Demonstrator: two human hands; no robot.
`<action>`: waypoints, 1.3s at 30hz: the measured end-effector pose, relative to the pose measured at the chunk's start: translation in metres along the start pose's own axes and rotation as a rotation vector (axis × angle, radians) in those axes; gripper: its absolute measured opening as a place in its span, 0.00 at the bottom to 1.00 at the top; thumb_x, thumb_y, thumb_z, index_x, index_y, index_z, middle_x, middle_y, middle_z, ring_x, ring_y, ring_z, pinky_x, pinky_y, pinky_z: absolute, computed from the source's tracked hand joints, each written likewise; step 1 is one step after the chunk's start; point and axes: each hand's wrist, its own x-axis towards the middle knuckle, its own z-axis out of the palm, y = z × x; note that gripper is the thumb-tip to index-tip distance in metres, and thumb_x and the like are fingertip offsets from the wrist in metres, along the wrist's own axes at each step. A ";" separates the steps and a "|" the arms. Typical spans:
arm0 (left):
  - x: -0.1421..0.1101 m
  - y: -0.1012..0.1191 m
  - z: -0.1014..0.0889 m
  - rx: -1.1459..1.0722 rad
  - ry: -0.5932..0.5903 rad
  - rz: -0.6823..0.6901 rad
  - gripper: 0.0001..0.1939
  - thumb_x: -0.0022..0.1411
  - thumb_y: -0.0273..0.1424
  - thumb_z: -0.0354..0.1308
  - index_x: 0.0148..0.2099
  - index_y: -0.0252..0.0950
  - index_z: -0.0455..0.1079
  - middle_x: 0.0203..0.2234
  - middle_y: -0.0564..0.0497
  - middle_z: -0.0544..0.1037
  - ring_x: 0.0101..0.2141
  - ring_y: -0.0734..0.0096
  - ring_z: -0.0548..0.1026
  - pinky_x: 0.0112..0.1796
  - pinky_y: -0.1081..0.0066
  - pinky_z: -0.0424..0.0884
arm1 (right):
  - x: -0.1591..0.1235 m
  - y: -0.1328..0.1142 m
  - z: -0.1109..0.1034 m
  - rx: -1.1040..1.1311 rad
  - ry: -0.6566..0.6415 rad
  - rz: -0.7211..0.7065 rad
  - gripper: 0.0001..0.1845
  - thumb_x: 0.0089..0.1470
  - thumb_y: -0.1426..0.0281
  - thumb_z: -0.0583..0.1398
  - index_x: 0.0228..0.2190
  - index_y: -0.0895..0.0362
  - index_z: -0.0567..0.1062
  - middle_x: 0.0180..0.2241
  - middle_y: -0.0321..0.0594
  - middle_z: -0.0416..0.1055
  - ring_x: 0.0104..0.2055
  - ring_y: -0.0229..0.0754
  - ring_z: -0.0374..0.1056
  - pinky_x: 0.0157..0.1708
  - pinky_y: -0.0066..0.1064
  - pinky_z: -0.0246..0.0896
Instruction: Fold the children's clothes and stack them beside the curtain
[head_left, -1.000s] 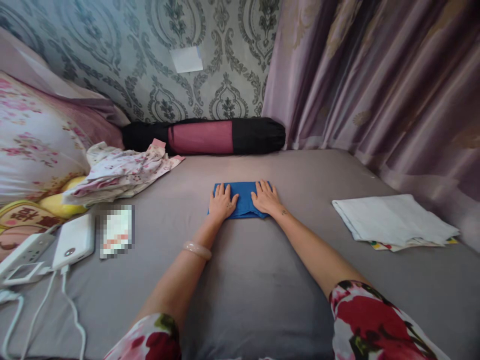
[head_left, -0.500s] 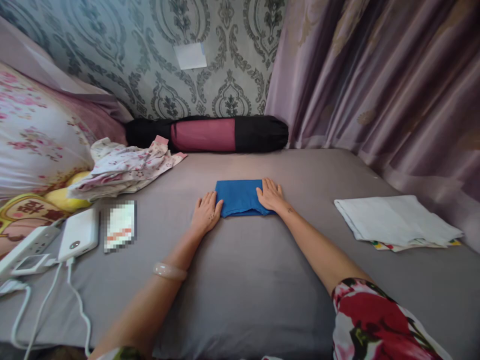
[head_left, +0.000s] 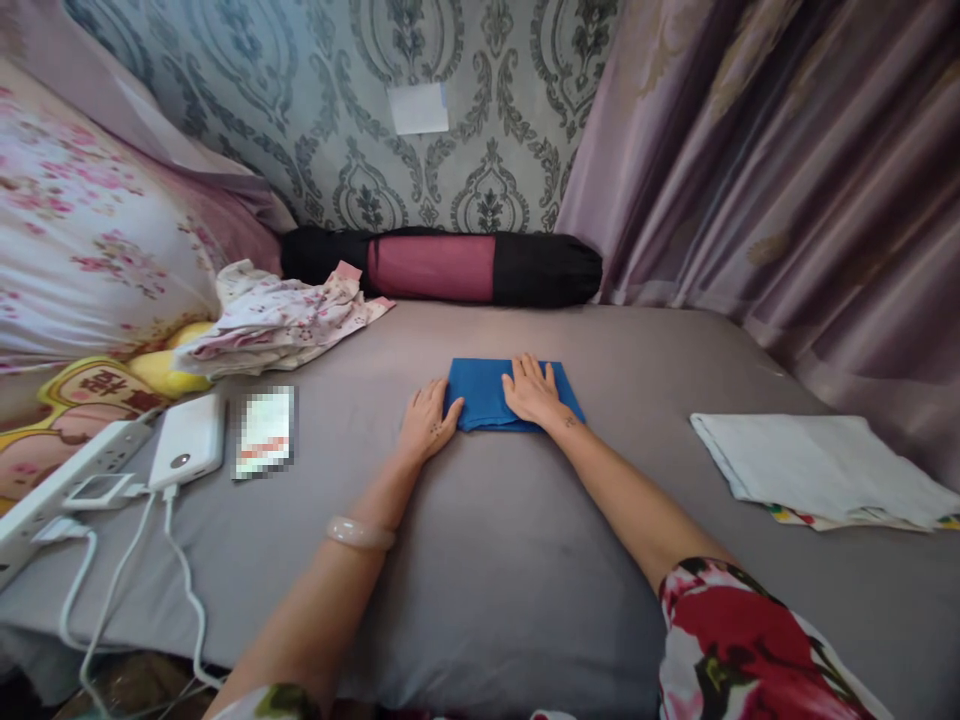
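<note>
A blue folded cloth (head_left: 480, 392) lies flat on the grey bed sheet (head_left: 495, 550), its near edge slightly uneven. My left hand (head_left: 431, 418) rests at the cloth's left edge, fingers stretched out and the thumb against its near left corner. On top of the cloth, right of its middle, my right hand (head_left: 535, 390) lies flat with its fingers spread. Neither hand grips anything.
Folded pale fabric (head_left: 817, 465) lies on the right. To the left are crumpled floral clothes (head_left: 292, 320), a white power bank (head_left: 187, 440), a power strip (head_left: 82, 480) and cables. A black and pink rolled bag (head_left: 435, 267) lies along the wall.
My right hand has slid from the cloth's right edge inward onto its top. The left hand stays at the left edge. The whole view has shifted a little.
</note>
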 end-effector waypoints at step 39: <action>0.009 -0.025 0.022 -0.188 0.201 0.048 0.20 0.66 0.27 0.42 0.58 0.30 0.61 0.51 0.36 0.73 0.54 0.60 0.71 0.55 0.58 0.66 | 0.014 -0.047 0.027 0.066 -0.024 0.001 0.34 0.65 0.59 0.39 0.66 0.66 0.49 0.68 0.51 0.42 0.69 0.50 0.36 0.65 0.51 0.29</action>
